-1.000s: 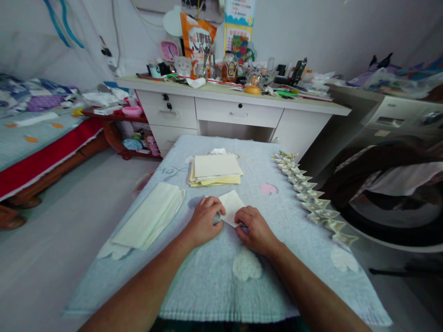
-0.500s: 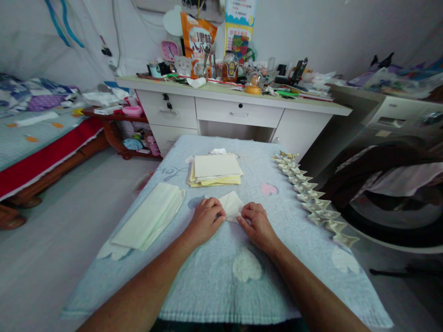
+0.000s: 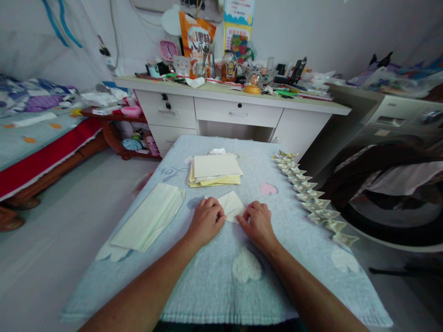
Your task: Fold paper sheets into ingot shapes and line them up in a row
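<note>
Both hands press a small pale paper sheet [image 3: 231, 205] flat on the blue-covered surface [image 3: 214, 281]: left hand [image 3: 205, 221] fingers curled on its left corner, right hand [image 3: 258, 222] fingers pinning its right edge.

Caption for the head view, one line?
Both hands, left and right, press a folded paper on a blue cloth-covered table.

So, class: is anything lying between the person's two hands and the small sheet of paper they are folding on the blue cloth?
Nothing visible. The left hand and right hand both rest directly on the paper. The paper stack lies beyond it and the row of folded pieces off to the right.
</note>
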### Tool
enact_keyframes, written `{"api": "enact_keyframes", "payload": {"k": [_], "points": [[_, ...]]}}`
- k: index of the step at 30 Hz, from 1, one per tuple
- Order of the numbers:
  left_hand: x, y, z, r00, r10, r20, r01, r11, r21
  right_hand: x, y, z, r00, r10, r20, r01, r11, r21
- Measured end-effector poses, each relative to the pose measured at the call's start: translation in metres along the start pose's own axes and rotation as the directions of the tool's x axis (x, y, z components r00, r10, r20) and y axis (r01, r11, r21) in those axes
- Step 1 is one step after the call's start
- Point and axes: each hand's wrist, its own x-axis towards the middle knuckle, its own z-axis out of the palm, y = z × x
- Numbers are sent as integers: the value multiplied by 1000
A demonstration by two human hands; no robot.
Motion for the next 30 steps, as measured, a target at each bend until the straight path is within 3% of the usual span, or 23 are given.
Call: {"api": "enact_keyframes", "payload": {"k": [6, 15, 23, 30], "points": [[0, 1, -2, 999, -30, 22, 31, 999, -24, 2, -2, 2, 1000, -2, -9, 2, 999, -44], [0, -5, 0, 994, 77, 79, -71, 995, -72, 4, -2, 2, 1000, -13, -1, 13, 997, -78], [2, -5, 0, 993, 70, 98, -65, 996, -56, 2, -2, 3, 1000, -11, -16, 9, 994, -107], [5, -7, 0, 988, 95, 125, -90, 995, -45, 1, -9, 2, 991, -136, 7, 135, 983, -124]]}}
